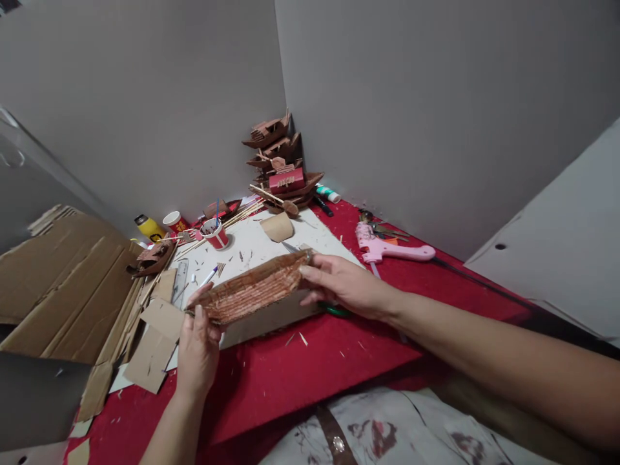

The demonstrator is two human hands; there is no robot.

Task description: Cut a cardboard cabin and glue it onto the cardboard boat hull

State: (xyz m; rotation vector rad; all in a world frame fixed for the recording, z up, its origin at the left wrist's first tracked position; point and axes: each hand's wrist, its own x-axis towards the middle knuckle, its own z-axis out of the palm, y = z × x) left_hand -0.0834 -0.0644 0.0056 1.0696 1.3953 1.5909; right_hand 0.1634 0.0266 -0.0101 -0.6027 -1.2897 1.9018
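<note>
Between my two hands is a brown model boat hull [252,287], long and narrow, with ribbed lines along its inside. My left hand [198,345] pinches its left end, thumb on the near side. At the other end my right hand [334,281] grips the hull between thumb and fingers. The hull is raised above a white board [295,316] and tilted, its right end higher. Scissors with a green handle [336,310] lie partly hidden beneath my right hand. Behind the hull rests a curved tan piece of cardboard [277,227].
A pink glue gun [394,250] lies on the red cloth [300,374] at right. Finished model boats [290,184] are stacked in the corner. A red-and-white cup [214,234], a yellow bottle [149,228] and a small boat [151,258] stand at left, near large cardboard sheets [62,284].
</note>
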